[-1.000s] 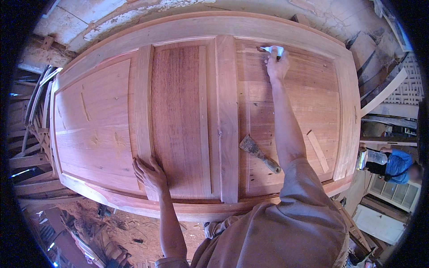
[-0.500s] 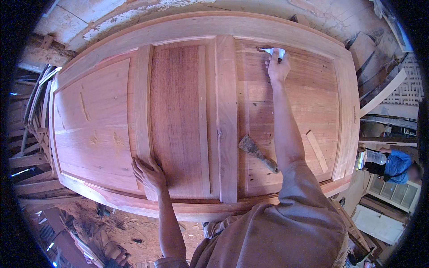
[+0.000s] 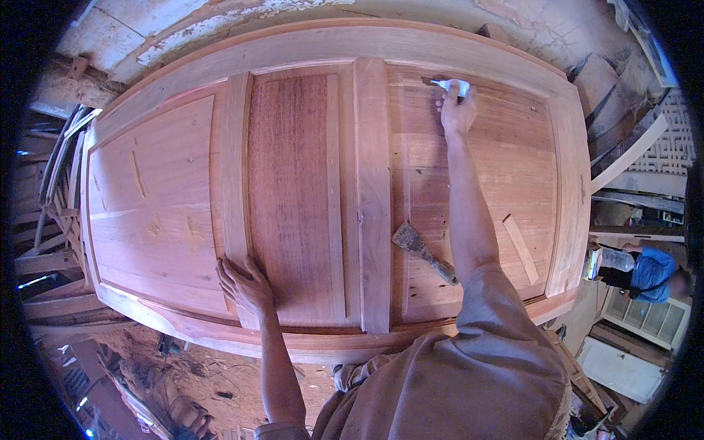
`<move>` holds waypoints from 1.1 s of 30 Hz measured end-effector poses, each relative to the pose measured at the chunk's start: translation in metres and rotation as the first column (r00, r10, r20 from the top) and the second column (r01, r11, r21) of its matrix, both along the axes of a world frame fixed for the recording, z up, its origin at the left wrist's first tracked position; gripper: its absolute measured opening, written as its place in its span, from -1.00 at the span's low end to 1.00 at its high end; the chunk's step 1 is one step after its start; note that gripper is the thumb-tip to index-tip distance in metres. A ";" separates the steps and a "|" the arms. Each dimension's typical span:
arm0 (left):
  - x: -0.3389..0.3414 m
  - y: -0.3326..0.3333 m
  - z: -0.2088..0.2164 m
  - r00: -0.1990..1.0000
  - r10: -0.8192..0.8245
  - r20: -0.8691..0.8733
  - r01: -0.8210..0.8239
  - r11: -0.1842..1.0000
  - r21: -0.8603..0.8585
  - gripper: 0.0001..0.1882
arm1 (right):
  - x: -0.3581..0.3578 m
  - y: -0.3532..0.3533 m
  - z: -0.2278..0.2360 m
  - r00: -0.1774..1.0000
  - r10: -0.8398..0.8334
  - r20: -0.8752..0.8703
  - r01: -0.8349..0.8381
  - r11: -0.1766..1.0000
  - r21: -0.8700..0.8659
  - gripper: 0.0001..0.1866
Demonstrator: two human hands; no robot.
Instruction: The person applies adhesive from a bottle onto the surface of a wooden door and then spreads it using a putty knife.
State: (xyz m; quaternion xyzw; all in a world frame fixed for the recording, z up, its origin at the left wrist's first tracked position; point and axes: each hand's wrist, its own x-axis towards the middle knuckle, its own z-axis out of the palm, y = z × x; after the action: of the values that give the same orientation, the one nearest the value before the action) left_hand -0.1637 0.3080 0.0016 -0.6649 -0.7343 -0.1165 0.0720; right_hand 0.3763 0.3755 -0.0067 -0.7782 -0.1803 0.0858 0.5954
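Observation:
Before me lies a large panelled wooden door [image 3: 372, 198]. At the far end of its right panel my right hand [image 3: 459, 114] is closed round a small white squeeze bottle [image 3: 459, 87], its thin nozzle pointing left. The nozzle tip is over a dark patch [image 3: 433, 80] on the wood; whether it touches I cannot tell. My left hand [image 3: 246, 284] rests flat, fingers spread, on the door's left upright near the front edge. A stained putty knife [image 3: 424, 253] lies on the right panel, left of my right forearm.
A thin wood strip [image 3: 520, 249] lies on the right panel. Timber offcuts [image 3: 55, 198] are piled at the left. A person in a blue top [image 3: 651, 273] is at the far right, near a white framed window [image 3: 645, 314]. Sawdust [image 3: 227, 374] covers the floor in front.
My right hand and the bottle have shifted very slightly right, with the nozzle a little off its earlier spot. My left hand stays in place.

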 end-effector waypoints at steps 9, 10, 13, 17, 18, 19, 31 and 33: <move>-0.003 -0.001 -0.003 0.999 -0.016 -0.034 0.016 1.000 0.014 -0.36 | -0.002 -0.002 0.001 0.999 0.026 0.026 -0.025 0.999 -0.045 -0.67; -0.003 0.001 -0.004 0.999 -0.022 -0.024 0.023 1.000 0.021 -0.36 | 0.002 0.000 -0.004 0.999 0.022 0.027 -0.021 0.999 -0.044 -0.67; -0.003 0.000 -0.007 1.000 0.000 -0.025 0.001 1.000 0.031 -0.36 | 0.006 0.003 -0.008 0.995 0.009 0.100 0.003 0.993 -0.115 -0.64; 0.000 0.000 -0.005 1.000 -0.013 -0.025 0.014 0.999 0.030 -0.37 | 0.003 0.003 -0.003 0.996 0.034 0.082 -0.029 0.998 -0.054 -0.63; 0.002 0.000 -0.005 1.000 -0.017 -0.008 0.017 0.999 0.028 -0.38 | 0.006 0.002 -0.003 0.994 0.035 0.105 -0.030 0.998 -0.050 -0.63; 0.002 -0.001 -0.002 1.000 -0.016 0.005 0.016 0.999 0.028 -0.38 | 0.003 0.003 -0.002 0.994 0.036 0.103 -0.031 0.998 -0.050 -0.63; -0.001 -0.001 0.000 1.000 -0.003 0.007 0.003 1.000 0.013 -0.38 | -0.004 0.004 0.006 1.000 -0.029 0.012 0.029 1.000 -0.012 -0.71; 0.001 0.000 0.001 1.000 0.000 0.004 0.000 1.000 0.007 -0.38 | -0.004 0.005 0.005 0.997 -0.052 0.054 0.051 0.999 0.017 -0.64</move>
State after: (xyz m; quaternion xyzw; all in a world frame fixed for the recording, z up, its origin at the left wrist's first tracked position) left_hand -0.1630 0.3076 0.0023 -0.6645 -0.7338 -0.1206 0.0728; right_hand 0.3726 0.3801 -0.0014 -0.7799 -0.1770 0.0480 0.5985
